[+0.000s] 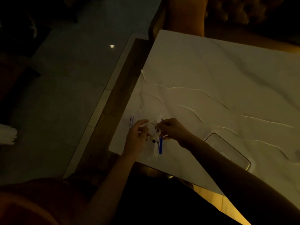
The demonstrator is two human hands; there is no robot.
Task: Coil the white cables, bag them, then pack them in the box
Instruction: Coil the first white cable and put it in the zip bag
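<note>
The scene is dim. A coiled white cable (153, 129) hangs between both hands over the near left corner of a white sheet (211, 70). My left hand (138, 135) grips the coil's left side and my right hand (173, 129) pinches its right side. Its dark plug (153, 141) dangles below. Under the hands lie clear zip bags with blue strips, one (160, 146) by my right hand and another (131, 121) by my left. Loose white cables (186, 88) lie stretched across the sheet further back.
A shallow box or tray with rounded corners (227, 148) sits on the sheet just right of my right forearm. The wooden table edge (116, 95) runs along the left, with tiled floor beyond it. A white stack (7, 134) lies on the floor at far left.
</note>
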